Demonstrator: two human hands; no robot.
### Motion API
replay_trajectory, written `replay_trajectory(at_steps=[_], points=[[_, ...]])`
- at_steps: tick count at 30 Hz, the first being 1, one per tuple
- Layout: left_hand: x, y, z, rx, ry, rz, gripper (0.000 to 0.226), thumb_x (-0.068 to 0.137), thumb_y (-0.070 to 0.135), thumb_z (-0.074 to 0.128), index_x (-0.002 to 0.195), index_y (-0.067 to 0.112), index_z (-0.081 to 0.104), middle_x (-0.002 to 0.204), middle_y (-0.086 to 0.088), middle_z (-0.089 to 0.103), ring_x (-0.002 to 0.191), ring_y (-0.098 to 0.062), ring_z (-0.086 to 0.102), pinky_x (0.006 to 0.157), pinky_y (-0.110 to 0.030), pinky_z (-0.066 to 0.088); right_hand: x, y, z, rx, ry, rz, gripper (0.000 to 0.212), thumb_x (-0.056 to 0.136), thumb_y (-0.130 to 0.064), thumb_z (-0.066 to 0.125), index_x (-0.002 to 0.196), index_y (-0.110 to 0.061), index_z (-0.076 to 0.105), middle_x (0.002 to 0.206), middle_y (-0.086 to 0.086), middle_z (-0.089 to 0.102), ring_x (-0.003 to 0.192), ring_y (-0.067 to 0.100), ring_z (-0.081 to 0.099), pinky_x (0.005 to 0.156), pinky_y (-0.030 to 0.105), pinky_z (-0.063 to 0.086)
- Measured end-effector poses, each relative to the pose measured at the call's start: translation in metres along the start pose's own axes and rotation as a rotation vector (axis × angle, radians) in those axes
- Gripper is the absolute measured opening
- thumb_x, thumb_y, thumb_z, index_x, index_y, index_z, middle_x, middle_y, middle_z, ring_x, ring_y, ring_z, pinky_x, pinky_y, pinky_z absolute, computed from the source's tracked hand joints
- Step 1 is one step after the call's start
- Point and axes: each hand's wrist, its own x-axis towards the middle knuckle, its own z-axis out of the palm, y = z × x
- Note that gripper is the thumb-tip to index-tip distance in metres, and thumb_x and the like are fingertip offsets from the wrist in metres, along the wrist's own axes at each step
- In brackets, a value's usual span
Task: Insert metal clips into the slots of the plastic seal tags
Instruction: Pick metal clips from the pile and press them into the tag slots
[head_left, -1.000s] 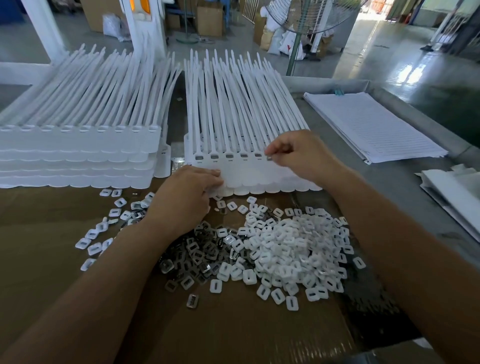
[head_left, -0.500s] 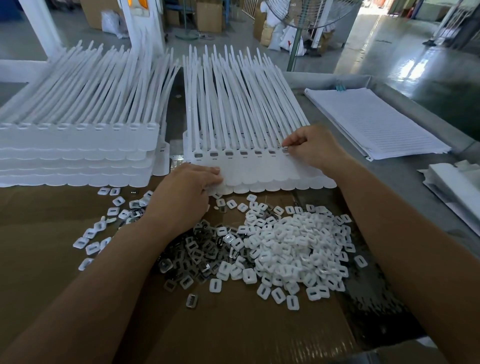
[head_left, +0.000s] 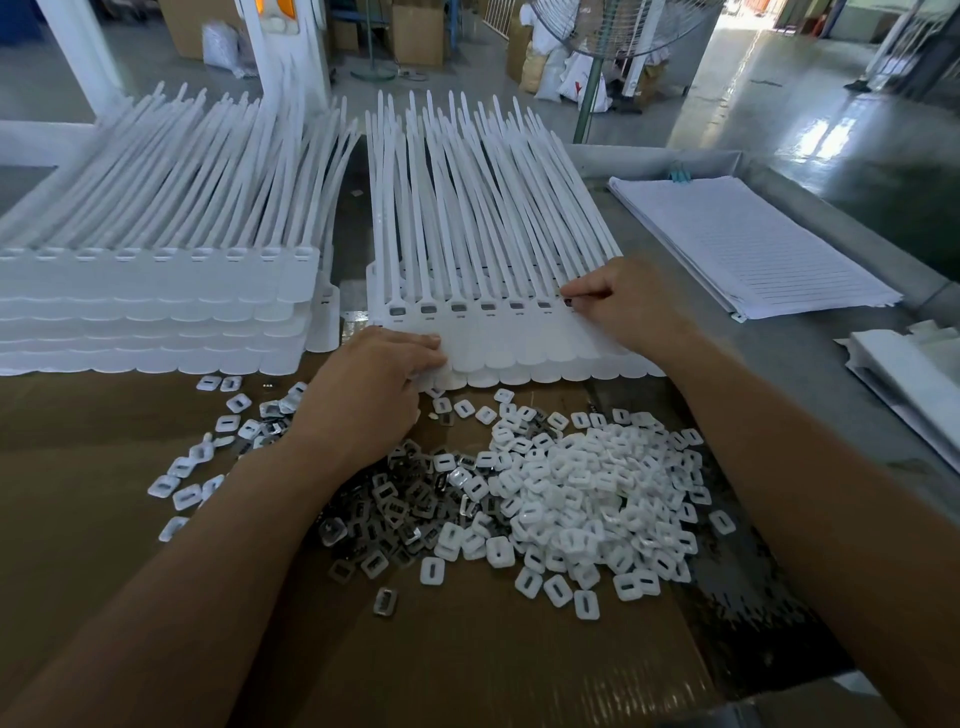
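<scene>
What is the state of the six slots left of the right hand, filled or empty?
Filled, it seems: each slot shows a dark metallic insert. The one under the right hand cannot be told.

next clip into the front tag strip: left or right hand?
Right hand. Its fingers pinch a metal clip at the slot row of the tag strip, just beyond the filled slots. The left hand grips the strip's near-left edge, steadying it.
</scene>
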Motion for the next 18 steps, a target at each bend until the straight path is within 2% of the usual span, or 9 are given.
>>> replay_trajectory(at_steps=[3,5,6,8,9,10,12,14,18], points=[[0.000,0.000,-0.001,0.007,-0.003,0.000,0.046,0.081,-0.008,0.045,0.118,0.014,0.061,0.130,0.006,0.054,0.122,-0.011,0.042,0.100,-0.013,0.014,-0.001,0.002,0.001,-0.114,-0.016,-0.090,0.027,0.089,-0.001,0.053,0.109,-0.011,0.068,0.107,0.005,0.069,0.089,0.006,0.054,0.079,0.019,0.039],[0.000,0.001,-0.001,0.007,-0.004,0.001,0.047,0.081,-0.008,0.045,0.119,0.014,0.060,0.130,0.006,0.053,0.122,-0.011,0.041,0.100,-0.012,0.013,-0.001,0.002,0.001,-0.144,-0.007,-0.087,0.030,0.091,-0.001,0.049,0.112,-0.012,0.067,0.102,-0.002,0.068,0.085,0.002,0.050,0.075,0.014,0.036],[0.000,0.001,-0.001,0.004,-0.004,0.000,0.047,0.080,-0.008,0.045,0.119,0.014,0.060,0.130,0.006,0.053,0.122,-0.011,0.041,0.099,-0.012,0.014,-0.002,0.002,0.000,-0.127,0.000,-0.066,0.031,0.091,-0.002,0.048,0.114,-0.012,0.066,0.102,-0.003,0.066,0.089,0.004,0.053,0.078,0.013,0.036],[0.000,0.001,-0.001,0.002,-0.006,-0.001,0.046,0.080,-0.008,0.045,0.118,0.014,0.061,0.130,0.006,0.053,0.122,-0.011,0.041,0.098,-0.011,0.014,-0.002,0.002,-0.004,-0.071,0.016,-0.028,0.030,0.092,-0.002,0.047,0.116,-0.010,0.064,0.116,0.004,0.063,0.106,0.013,0.055,0.089,0.016,0.035],[0.000,0.001,-0.001,0.004,-0.006,0.000,0.046,0.081,-0.008,0.045,0.118,0.014,0.061,0.130,0.006,0.053,0.122,-0.011,0.041,0.097,-0.011,0.014,-0.003,0.000,-0.006,-0.048,0.034,-0.014,0.030,0.092,-0.003,0.048,0.116,-0.010,0.064,0.120,0.005,0.062,0.108,0.014,0.055,0.090,0.016,0.035],[0.000,0.001,-0.001,0.006,-0.007,0.001,0.046,0.081,-0.007,0.045,0.118,0.014,0.061,0.130,0.006,0.053,0.122,-0.011,0.041,0.097,-0.011,0.015,-0.003,-0.001,-0.009,-0.032,0.063,-0.006,0.029,0.092,-0.004,0.049,0.116,-0.010,0.064,0.119,0.004,0.062,0.103,0.011,0.056,0.087,0.011,0.035],[0.000,0.001,-0.001,0.011,-0.007,0.000,0.045,0.081,-0.007,0.045,0.118,0.014,0.061,0.130,0.007,0.053,0.122,-0.011,0.041,0.098,-0.012,0.016,-0.005,-0.004,-0.017,0.000,0.122,-0.005,0.026,0.092,-0.005,0.050,0.114,-0.010,0.065,0.107,-0.002,0.062,0.083,0.001,0.054,0.067,-0.006,0.031],[0.000,0.001,-0.001,0.015,-0.004,0.003,0.045,0.082,-0.006,0.045,0.118,0.014,0.061,0.130,0.006,0.054,0.122,-0.012,0.041,0.099,-0.013,0.017,-0.008,-0.007,-0.025,0.034,0.143,-0.017,0.025,0.092,-0.006,0.052,0.112,-0.010,0.066,0.096,-0.006,0.058,0.069,-0.005,0.048,0.055,-0.009,0.029],[0.001,0.001,-0.001,0.015,-0.001,0.002,0.045,0.081,-0.007,0.046,0.117,0.014,0.061,0.129,0.006,0.054,0.122,-0.012,0.042,0.097,-0.012,0.015,-0.010,-0.010,-0.029,0.057,0.071,-0.019,0.022,0.088,-0.006,0.058,0.109,-0.007,0.067,0.090,-0.005,0.057,0.065,-0.007,0.048,0.051,-0.009,0.029]])
